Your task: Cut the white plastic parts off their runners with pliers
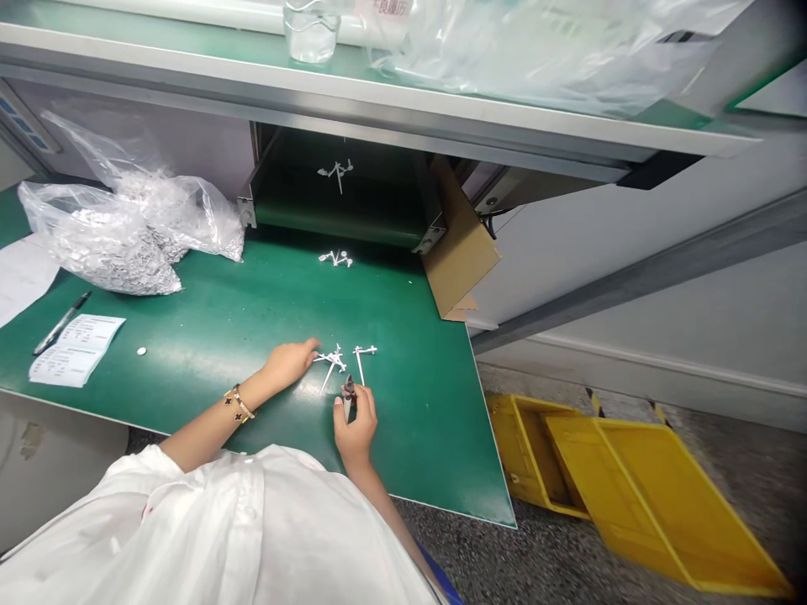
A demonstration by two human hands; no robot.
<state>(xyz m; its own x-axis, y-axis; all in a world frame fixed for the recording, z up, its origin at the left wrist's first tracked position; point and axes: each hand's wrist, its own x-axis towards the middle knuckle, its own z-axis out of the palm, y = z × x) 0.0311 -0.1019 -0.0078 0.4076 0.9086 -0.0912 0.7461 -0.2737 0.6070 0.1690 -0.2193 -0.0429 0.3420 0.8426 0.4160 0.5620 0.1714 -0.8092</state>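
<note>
My left hand (290,361) rests on the green bench (220,319) with its fingertips on a white plastic sprue (332,363). A second white sprue (362,357) lies just to its right. My right hand (356,420) is closed around a small dark cutting tool (349,391), whose tip points up toward the sprues. Another sprue (336,259) lies farther back on the bench, and one more sprue (336,172) sits on the dark conveyor belt (353,202) under the shelf.
Clear bags of small white parts (126,235) lie at the back left. A pen (61,323) and paper slips (76,349) lie on the left. A cardboard flap (460,244) stands right of the conveyor. Yellow crates (630,487) sit on the floor.
</note>
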